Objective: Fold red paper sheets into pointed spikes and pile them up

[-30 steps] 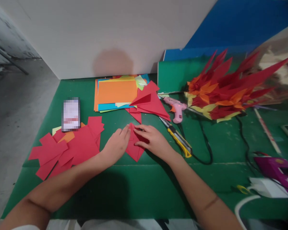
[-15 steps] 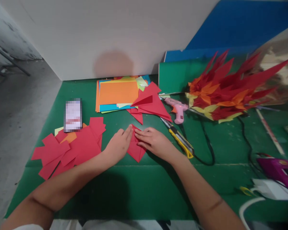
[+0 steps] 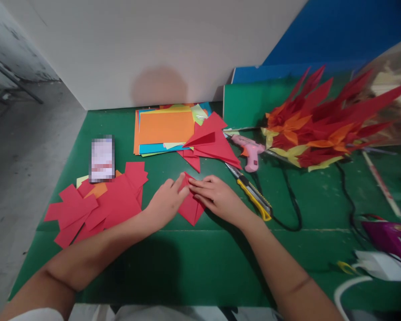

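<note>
A folded red paper (image 3: 191,211) lies flat on the green table between my hands, one pointed corner towards me. My left hand (image 3: 165,200) is closed on its left side, thumb and forefinger near the top corner. From the right, my right hand (image 3: 217,195) holds the paper down, its fingers pressed together over the upper folds. Fingers cover part of the creases. Just beyond are folded red paper pieces (image 3: 214,145), one of them cone-like. A yellow box cutter (image 3: 252,194) lies right of my right hand, below a pink glue gun (image 3: 250,151).
Cut red paper pieces (image 3: 115,200) spread at the left, with a phone (image 3: 102,158) at their far edge. Coloured sheets (image 3: 167,127) are stacked by the white panel (image 3: 153,44). A flame-like paper bunch (image 3: 321,129) stands at right, near black cords (image 3: 292,200) and a purple device (image 3: 387,238).
My left thumb has shifted up and right over the red paper, closer to my right fingertips. My right hand stays almost in place. The view has turned slightly.
</note>
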Demonstrator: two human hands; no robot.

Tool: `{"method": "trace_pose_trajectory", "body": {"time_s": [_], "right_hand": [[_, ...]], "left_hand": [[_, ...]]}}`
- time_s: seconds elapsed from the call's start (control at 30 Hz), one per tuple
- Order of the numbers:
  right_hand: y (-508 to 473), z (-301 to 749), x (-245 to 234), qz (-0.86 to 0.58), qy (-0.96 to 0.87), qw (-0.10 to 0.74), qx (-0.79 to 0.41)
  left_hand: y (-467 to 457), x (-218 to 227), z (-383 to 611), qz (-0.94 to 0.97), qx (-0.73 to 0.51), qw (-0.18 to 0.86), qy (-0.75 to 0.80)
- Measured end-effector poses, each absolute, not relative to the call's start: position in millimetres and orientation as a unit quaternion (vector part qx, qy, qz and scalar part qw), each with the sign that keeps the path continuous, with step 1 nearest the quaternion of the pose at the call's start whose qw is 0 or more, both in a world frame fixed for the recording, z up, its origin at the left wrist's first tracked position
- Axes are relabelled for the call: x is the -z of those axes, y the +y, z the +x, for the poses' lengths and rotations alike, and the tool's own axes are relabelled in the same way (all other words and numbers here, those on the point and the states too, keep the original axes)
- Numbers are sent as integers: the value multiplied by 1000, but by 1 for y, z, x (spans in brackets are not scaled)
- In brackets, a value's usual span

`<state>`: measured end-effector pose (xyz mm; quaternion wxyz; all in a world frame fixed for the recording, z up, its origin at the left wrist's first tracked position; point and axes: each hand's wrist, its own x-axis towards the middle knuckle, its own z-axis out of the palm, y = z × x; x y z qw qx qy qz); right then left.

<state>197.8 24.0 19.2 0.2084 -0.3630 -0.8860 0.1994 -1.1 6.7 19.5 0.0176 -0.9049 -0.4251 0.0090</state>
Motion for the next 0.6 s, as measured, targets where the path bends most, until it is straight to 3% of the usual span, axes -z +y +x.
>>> {"method": "trace_pose_trajectory", "body": {"time_s": [0.6], "right_hand": [[23,199,-22,-413,-845,222,-256]], "left_hand": [[9,-18,-4,-917,-25,15,-398]]}}
